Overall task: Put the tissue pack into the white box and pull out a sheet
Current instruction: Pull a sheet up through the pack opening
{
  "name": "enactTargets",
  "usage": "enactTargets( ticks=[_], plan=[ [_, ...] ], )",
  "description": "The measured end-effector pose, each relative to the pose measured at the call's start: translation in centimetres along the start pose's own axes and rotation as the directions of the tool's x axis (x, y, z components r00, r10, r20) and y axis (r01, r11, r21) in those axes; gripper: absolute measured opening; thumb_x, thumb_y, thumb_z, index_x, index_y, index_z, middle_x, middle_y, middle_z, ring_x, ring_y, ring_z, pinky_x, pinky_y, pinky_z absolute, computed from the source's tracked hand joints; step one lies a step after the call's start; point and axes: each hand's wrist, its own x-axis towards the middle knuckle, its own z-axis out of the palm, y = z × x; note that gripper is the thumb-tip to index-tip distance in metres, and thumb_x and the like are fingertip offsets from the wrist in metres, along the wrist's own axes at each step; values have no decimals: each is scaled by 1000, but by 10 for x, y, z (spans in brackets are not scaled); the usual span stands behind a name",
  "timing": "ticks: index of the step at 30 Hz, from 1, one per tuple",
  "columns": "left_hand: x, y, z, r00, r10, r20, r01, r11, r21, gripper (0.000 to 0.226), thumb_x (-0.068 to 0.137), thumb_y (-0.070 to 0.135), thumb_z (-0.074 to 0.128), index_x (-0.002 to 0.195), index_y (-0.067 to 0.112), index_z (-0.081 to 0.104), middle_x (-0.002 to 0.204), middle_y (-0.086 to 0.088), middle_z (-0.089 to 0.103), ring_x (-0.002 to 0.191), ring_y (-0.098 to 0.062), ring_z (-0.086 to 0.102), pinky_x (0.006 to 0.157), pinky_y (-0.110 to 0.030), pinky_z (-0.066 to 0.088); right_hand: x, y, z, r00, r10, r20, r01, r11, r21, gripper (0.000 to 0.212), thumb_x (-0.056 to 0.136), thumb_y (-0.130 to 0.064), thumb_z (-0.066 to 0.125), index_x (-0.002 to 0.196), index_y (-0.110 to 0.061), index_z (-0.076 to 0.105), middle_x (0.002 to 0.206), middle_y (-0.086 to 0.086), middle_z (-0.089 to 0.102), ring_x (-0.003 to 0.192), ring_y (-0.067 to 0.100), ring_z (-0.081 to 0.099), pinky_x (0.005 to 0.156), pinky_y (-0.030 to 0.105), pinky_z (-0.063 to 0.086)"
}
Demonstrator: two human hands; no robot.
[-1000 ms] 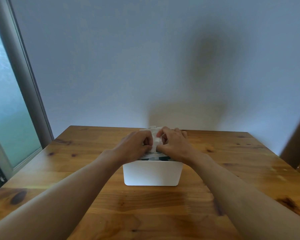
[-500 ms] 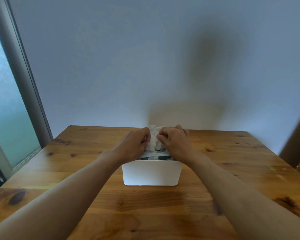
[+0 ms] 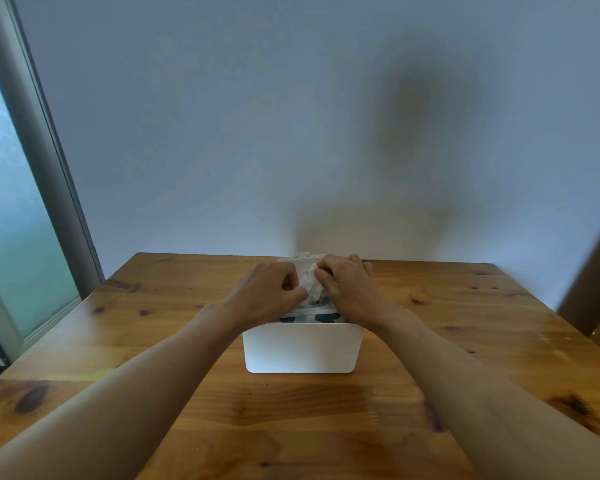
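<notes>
- One rectangular white plastic box (image 3: 300,348) stood on the knotty wooden table (image 3: 465,358), its broad near wall facing us and its long axis running left to right across the view.
- One tissue pack (image 3: 312,316) with a dark teal and white printed wrapper sat inside that box, lying along the same left-to-right axis; only a strip of its top showed above the near rim.
- One crumpled white tissue sheet (image 3: 308,277) rose upward from the middle of the pack, standing above the box opening.
- Two bare hands met over the box. Our left hand (image 3: 267,292) had its fingers curled shut, pinching the left side of the sheet; our right hand (image 3: 349,287) was likewise closed, pinching the right side. The knuckles of the two hands were just beside each other, with the sheet between them.
- Both forearms reached in from the lower corners, converging on the box.
- One small white part (image 3: 302,254) showed behind the hands at the box's far edge; we could not tell what it was.
- One frosted glass door panel (image 3: 11,237) in a grey frame stood at the left, well apart from the box.
</notes>
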Motion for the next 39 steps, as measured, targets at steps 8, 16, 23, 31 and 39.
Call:
enactTargets(
  ticks=[8, 16, 23, 31, 39],
  plan=[
    [0, 3, -2, 1000, -4, -6, 4, 1000, 18, 16, 88, 19, 56, 74, 12, 62, 72, 1, 60, 64, -19, 57, 56, -28, 47, 2, 0, 0, 1000, -18, -17, 18, 1000, -20, 23, 102, -26, 34, 92, -19, 54, 88, -2, 55, 91, 18, 41, 80, 32, 23],
    [-1, 3, -2, 998, -18, -67, 17, 1000, -9, 19, 90, 13, 50, 71, 16, 54, 69, 0, 57, 60, -14, 50, 55, -25, 41, 0, 1, 0, 1000, 0, 2, 0, 1000, -16, 18, 94, -20, 38, 100, -20, 55, 91, -3, 55, 95, 17, 39, 83, 31, 21],
    [-4, 7, -5, 996, -21, -84, 13, 995, -99, 14, 90, 12, 50, 79, 6, 58, 76, -10, 62, 67, -23, 57, 60, -32, 50, 1, 1, 0, 996, 83, -10, -84, 992, -94, 22, 95, -21, 35, 109, -18, 51, 104, 3, 58, 99, 20, 40, 87, 35, 27],
    [-6, 10, -7, 998, -25, -58, 16, 988, -151, 17, 81, 9, 58, 67, -1, 59, 68, -3, 56, 60, -11, 48, 57, -21, 41, 2, 0, 1, 988, 141, -62, -148, 981, -126, 23, 98, -18, 30, 110, -14, 49, 112, 11, 59, 105, 27, 45, 90, 39, 31],
    [-5, 9, -6, 998, -55, -43, 46, 981, -187, 21, 85, 22, 65, 95, 12, 50, 80, -2, 60, 65, -11, 55, 53, -17, 47, 1, -1, -1, 993, 102, -54, -105, 993, -51, 14, 102, -27, 28, 98, -20, 40, 100, 4, 54, 97, 22, 46, 88, 36, 32]
  ],
)
